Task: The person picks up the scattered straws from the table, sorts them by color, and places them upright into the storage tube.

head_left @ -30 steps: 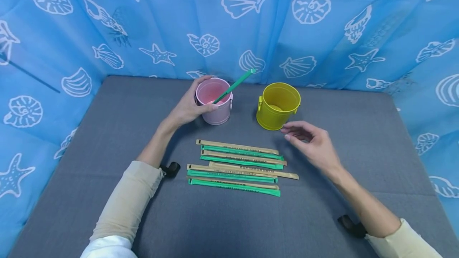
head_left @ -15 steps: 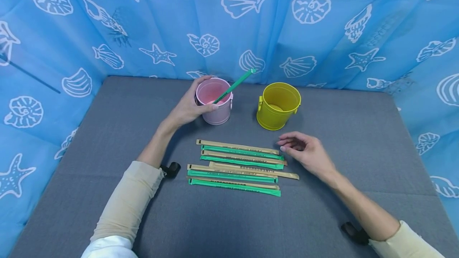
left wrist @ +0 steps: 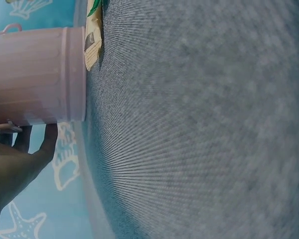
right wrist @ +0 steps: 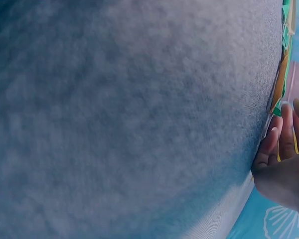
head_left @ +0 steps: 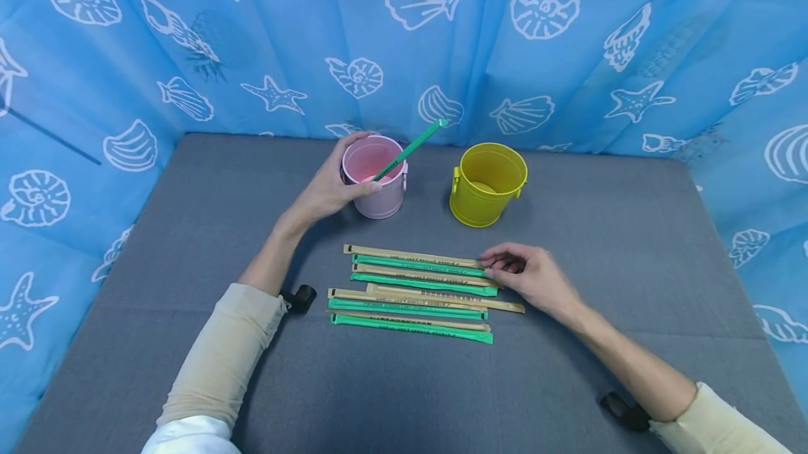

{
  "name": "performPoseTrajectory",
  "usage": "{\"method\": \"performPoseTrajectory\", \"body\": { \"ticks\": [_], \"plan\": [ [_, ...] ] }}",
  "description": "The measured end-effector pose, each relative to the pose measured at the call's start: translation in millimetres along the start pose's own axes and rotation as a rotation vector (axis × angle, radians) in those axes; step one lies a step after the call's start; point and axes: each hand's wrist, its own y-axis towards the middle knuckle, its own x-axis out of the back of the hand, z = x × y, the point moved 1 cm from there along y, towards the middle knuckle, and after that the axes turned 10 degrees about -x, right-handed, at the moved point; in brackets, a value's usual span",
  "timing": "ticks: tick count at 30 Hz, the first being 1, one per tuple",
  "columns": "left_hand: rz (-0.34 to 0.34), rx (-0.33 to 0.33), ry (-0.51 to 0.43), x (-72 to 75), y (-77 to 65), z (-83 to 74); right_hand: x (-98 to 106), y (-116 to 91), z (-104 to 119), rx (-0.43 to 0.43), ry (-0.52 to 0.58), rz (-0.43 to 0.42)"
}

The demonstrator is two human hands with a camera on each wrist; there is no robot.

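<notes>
My left hand [head_left: 331, 184] grips the rim of a small pink bucket [head_left: 381, 203], thumb over the near edge and fingers round the far left side. Leaning out of that bucket is a green wrapped straw [head_left: 416, 147]. Several tan and green wrapped straws [head_left: 410, 312] lie in a rough stack of rows in front of the buckets. My right hand [head_left: 533, 275] is at the right ends of the upper rows, fingertips and thumb on either side of a green straw [head_left: 416, 264]. In the right wrist view, the fingertips [right wrist: 286, 112] meet the straw ends, with the thumb apart.
A yellow bucket [head_left: 485, 198] with side handles stands right of the pink one, beyond my right hand. Both are on a grey cloth-covered table [head_left: 404, 391]. A blue curtain [head_left: 303, 33] with shell and starfish prints hangs behind and at the sides.
My right hand has moved down and left from beside the yellow bucket to the right ends of the upper straws. The left hand and the pink bucket have stayed in place.
</notes>
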Motion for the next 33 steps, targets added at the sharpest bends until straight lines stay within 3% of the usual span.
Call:
{"method": "performPoseTrajectory", "body": {
  "ticks": [13,23,30,33],
  "plan": [
    [-0.009,-0.008,0.009,-1.8,0.0,-2.7,-7.5,-0.8,-0.7,0.097,-0.169,-0.077],
    [-0.021,0.01,0.013,-2.6,-2.0,-2.3,-14.7,-0.6,-2.2,0.108,-0.206,-0.109],
    [-0.049,-0.018,0.039,-0.7,3.0,35.3,-17.5,1.1,-0.7,0.131,-0.246,-0.134],
    [-0.051,-0.022,0.044,-1.1,3.4,35.1,-18.5,2.0,-0.7,0.147,-0.261,-0.153]
  ]
}}
